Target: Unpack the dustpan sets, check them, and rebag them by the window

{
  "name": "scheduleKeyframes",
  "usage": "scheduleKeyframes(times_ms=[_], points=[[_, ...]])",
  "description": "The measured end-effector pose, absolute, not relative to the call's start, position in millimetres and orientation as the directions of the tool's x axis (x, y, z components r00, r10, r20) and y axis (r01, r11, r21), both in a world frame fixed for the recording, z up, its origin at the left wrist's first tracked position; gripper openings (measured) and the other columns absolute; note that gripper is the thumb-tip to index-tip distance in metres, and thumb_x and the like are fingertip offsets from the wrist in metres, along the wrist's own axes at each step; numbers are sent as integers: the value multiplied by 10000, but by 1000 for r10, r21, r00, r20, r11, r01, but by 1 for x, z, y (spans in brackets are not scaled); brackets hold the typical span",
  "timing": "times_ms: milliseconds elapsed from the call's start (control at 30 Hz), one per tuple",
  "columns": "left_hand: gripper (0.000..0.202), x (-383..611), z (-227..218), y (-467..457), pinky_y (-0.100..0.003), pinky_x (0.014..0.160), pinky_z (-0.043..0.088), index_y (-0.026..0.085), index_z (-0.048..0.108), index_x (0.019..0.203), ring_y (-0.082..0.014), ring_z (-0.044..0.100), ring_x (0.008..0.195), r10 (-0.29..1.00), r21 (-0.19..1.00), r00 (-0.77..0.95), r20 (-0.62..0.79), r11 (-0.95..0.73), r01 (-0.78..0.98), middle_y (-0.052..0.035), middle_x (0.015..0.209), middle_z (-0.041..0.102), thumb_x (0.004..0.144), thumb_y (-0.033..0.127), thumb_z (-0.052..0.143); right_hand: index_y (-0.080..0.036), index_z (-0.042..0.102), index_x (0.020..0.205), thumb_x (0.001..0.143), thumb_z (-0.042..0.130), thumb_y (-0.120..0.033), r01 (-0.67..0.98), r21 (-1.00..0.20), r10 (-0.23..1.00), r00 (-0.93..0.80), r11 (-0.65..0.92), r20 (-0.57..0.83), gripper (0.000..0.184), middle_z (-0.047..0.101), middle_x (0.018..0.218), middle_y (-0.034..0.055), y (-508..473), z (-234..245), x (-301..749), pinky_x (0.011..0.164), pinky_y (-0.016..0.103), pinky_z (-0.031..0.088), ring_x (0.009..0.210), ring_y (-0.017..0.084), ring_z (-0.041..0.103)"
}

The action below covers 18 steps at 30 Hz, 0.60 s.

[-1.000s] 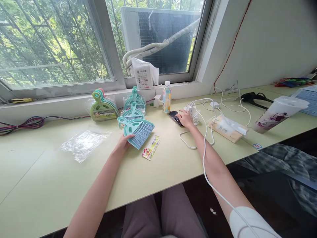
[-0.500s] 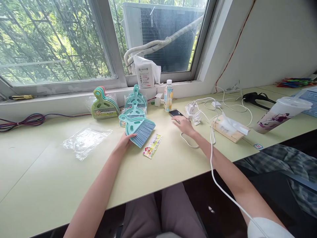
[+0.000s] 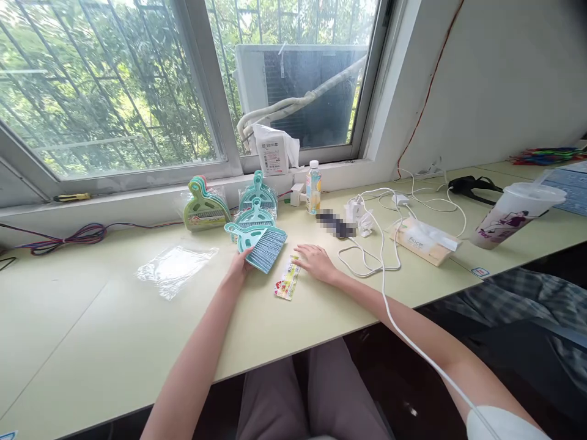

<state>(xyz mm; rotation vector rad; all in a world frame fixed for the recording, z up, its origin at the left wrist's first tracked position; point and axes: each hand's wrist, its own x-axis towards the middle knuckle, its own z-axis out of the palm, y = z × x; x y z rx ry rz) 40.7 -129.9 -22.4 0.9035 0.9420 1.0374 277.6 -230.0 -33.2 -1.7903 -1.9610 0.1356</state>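
My left hand (image 3: pixel 239 266) grips the lower edge of a small turquoise dustpan (image 3: pixel 246 234); a hand brush with blue-grey bristles (image 3: pixel 266 250) lies in it. Just right of it a printed card (image 3: pixel 287 281) rests on the table. My right hand (image 3: pixel 316 263) reaches over the card's upper end with fingers stretched out; whether they touch it is hard to tell. Behind the held set stand more turquoise dustpan sets (image 3: pixel 257 190), and a green set (image 3: pixel 206 208) is at the left in clear wrapping.
A clear plastic bag (image 3: pixel 177 269) lies at the left. Toward the right are a pixelated phone (image 3: pixel 336 224), a bottle (image 3: pixel 313 189), a charger with white cables (image 3: pixel 354 209), a tissue pack (image 3: pixel 419 241) and a tilted drink cup (image 3: pixel 513 217). One cable crosses my right arm.
My right hand has left the phone and moved left and toward me, to the card. The phone's screen area now appears pixelated. My left hand keeps hold of the dustpan.
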Motion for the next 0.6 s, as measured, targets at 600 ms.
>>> scheduleKeyframes(times_ms=[600], points=[[584, 43, -25, -134, -298, 701, 581, 250, 531, 1226, -231, 671, 938, 939, 963, 331, -87, 164, -213, -97, 1184, 639, 710, 401, 757, -179, 620, 887, 652, 745, -333, 41, -994, 994, 45, 101, 103, 308, 677, 892, 21, -164, -1, 287, 553, 193, 404, 650, 91, 574]])
